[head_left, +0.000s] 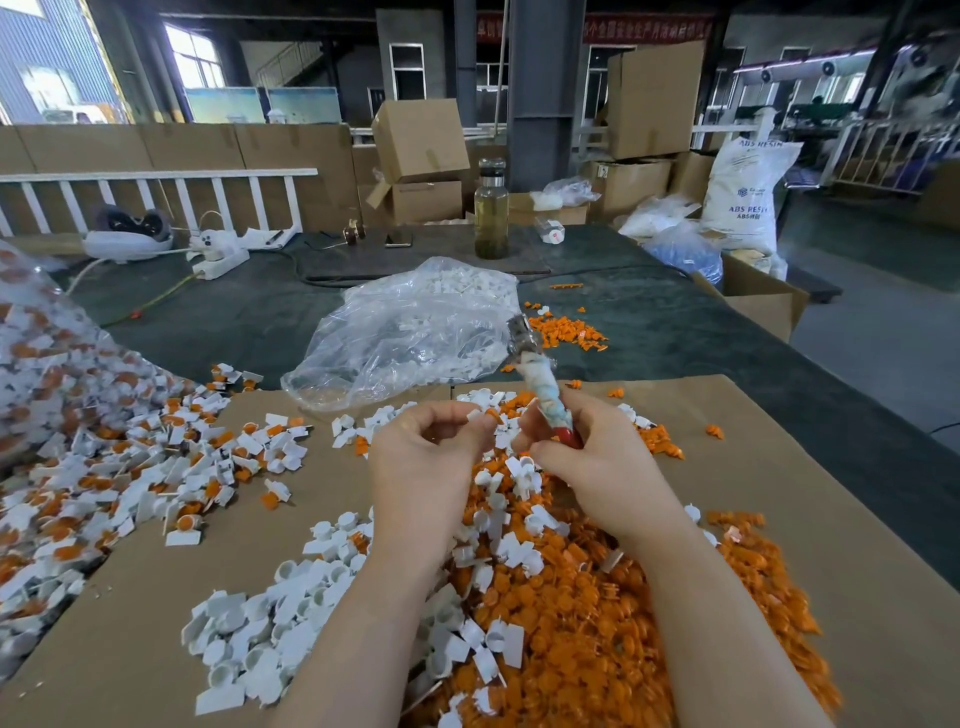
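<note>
Right hand curled tight round wrapped tool — left hand pinches small white piece — both over cardboard, near far edge.

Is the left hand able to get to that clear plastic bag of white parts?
Probably yes: the bag lies just beyond the left hand, with only loose parts on the cardboard between, though it pinches a white piece.

Tape-wrapped, red-handled hammer leans up-left, small white clip just beside it.
</note>
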